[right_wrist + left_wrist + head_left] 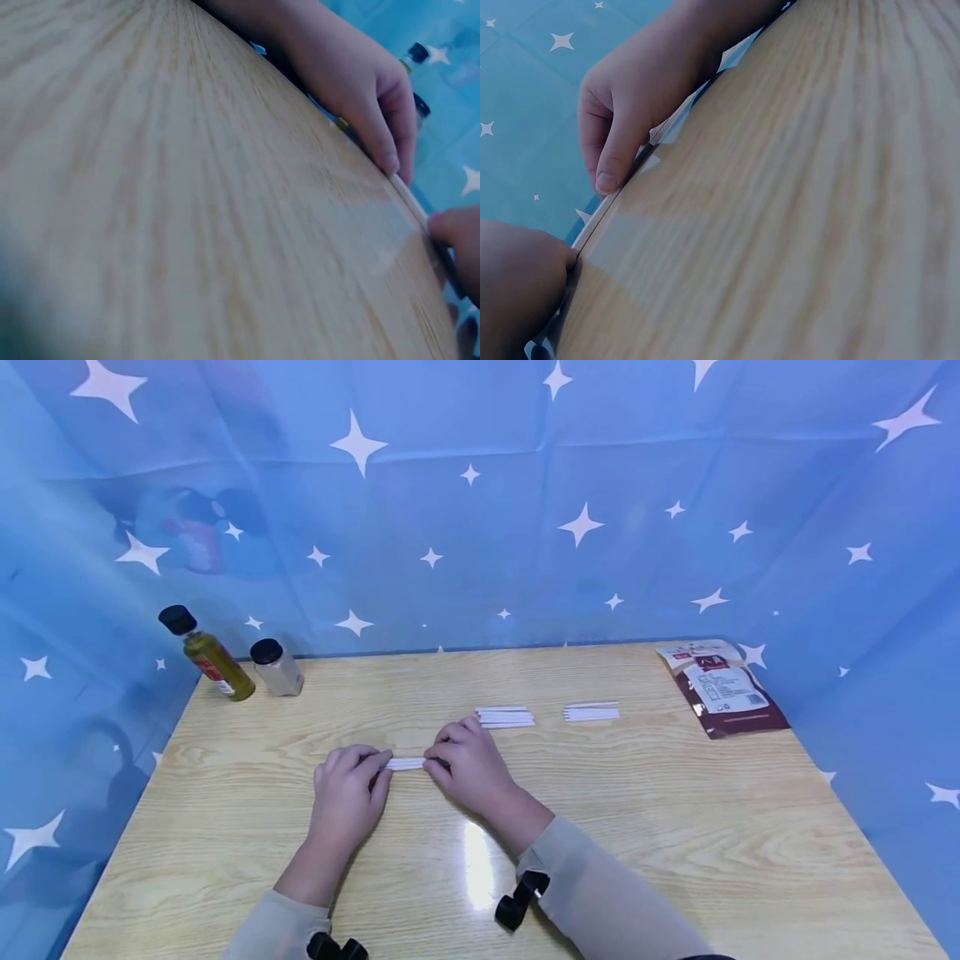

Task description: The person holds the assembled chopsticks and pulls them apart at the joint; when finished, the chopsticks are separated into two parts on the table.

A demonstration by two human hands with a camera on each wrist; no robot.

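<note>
A small row of thin white sticks lies flat on the wooden table between my two hands. My left hand pinches its left end between thumb and fingers, while my right hand pinches the right end. From the left wrist, the white sticks show edge-on, low against the tabletop. Seen from the right wrist, the left hand's thumb and fingers come down at the far end of the sticks. Beyond my right hand lie two more groups of white sticks, one near and one farther right.
At the back left stand a bottle of yellow-green liquid with a black cap and a clear jar with a black lid. A maroon and white pouch lies at the back right. A starry blue curtain borders the table.
</note>
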